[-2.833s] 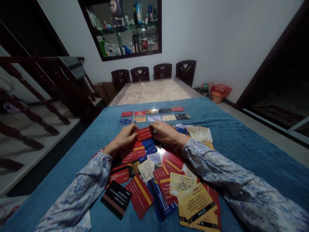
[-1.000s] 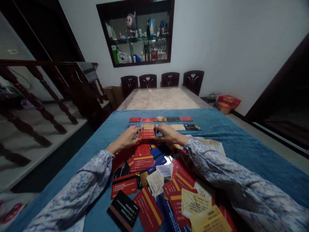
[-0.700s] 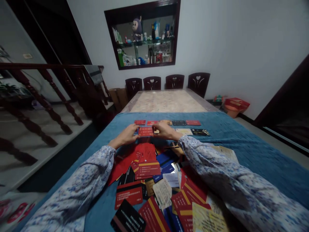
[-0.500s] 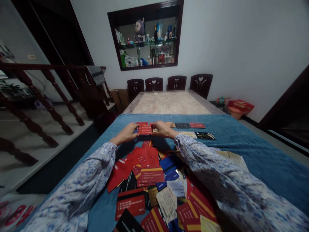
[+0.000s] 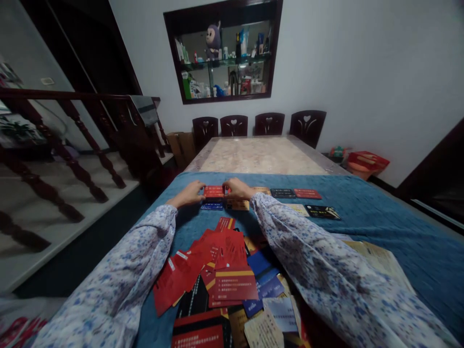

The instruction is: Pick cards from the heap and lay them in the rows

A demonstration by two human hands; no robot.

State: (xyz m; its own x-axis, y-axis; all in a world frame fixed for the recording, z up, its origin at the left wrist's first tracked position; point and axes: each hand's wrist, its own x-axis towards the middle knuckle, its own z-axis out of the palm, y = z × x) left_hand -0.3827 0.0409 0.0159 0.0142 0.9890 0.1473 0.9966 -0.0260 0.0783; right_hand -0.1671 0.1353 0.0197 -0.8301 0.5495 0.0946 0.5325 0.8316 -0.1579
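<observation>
A red card [image 5: 214, 192] is pinched by its two short ends between my left hand [image 5: 187, 194] and my right hand [image 5: 238, 189], at the left end of the far row of cards. Just below it lie a dark blue card [image 5: 212, 206] and a gold card [image 5: 238, 206]. Farther right in the two rows are a black card [image 5: 282, 193], another red card [image 5: 307, 194], a cream card [image 5: 297, 209] and a black-and-white card [image 5: 322, 211]. A loose heap of mixed cards [image 5: 235, 284] spreads between my forearms. My right hand and sleeve hide part of both rows.
A blue cloth [image 5: 377, 212] covers the near part of the table [image 5: 253, 153]. Yellowish papers [image 5: 377, 258] lie beside my right forearm. Several dark chairs [image 5: 270, 124] stand at the far end, and a wooden railing [image 5: 68, 96] runs along the left.
The red card has moved from over the nearer row up to the far row, held by both hands. The blue and gold cards under it now show. My view has shifted slightly.
</observation>
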